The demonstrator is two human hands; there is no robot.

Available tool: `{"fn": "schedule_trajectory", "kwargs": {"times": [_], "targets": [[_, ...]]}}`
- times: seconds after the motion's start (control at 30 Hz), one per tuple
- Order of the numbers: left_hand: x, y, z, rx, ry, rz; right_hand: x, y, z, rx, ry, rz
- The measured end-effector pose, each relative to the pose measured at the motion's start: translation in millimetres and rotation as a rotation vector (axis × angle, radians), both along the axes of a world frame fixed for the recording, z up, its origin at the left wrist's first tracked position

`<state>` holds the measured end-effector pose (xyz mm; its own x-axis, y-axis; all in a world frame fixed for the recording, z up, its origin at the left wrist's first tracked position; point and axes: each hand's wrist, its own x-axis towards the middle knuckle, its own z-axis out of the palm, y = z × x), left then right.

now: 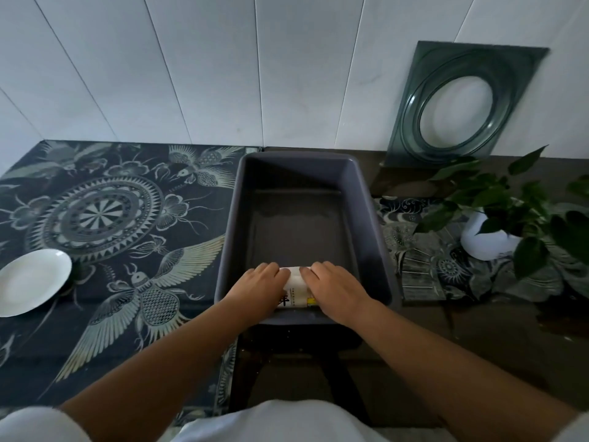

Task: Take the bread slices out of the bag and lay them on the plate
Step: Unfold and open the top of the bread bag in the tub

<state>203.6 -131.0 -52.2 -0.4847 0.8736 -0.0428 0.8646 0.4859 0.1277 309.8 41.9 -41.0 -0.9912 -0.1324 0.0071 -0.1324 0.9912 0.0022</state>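
Note:
A white bread bag (295, 290) with printed lettering lies inside a deep grey tub (237, 218), close to the tub's near wall. My left hand (256, 287) covers the bag's left side and my right hand (334, 288) its right side, fingers curled over its top. Most of the bag is hidden under both hands, and no bread slices show. An empty white plate (30, 282) sits far to the left on the patterned cloth, well apart from the tub.
A dark cloth (127, 218) with bird and mandala prints covers the left of the table. A potted plant (500, 218) in a white pot stands at the right. A green glass panel (459, 103) leans on the white wall behind it.

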Motion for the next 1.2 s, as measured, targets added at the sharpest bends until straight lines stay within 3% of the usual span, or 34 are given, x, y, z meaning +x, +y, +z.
{"fn": "schedule_trajectory", "kwargs": {"times": [0.27, 0.5, 0.6, 0.77, 0.9, 1.2], "targets": [[-9, -4, 16, -0.052, 0.137, -0.051, 9, 10, 3, -0.09, 0.125, -0.013], [-16, 2, 17, 0.006, -0.03, 0.021, -5, 17, 8, -0.507, -0.016, -0.234], [-17, 5, 15, 0.061, 0.024, -0.016, -11, 16, 9, -0.578, -0.062, -0.281], [-11, 9, 6, 0.178, -0.032, -0.119, -15, 20, 8, -0.47, -0.124, -0.251], [-10, 5, 7, 0.21, -0.073, -0.128, -14, 21, 7, -0.33, -0.064, -0.16], [-6, -1, 15, 0.122, -0.031, -0.125, -9, 16, 2, -0.091, 0.042, -0.057]]}}
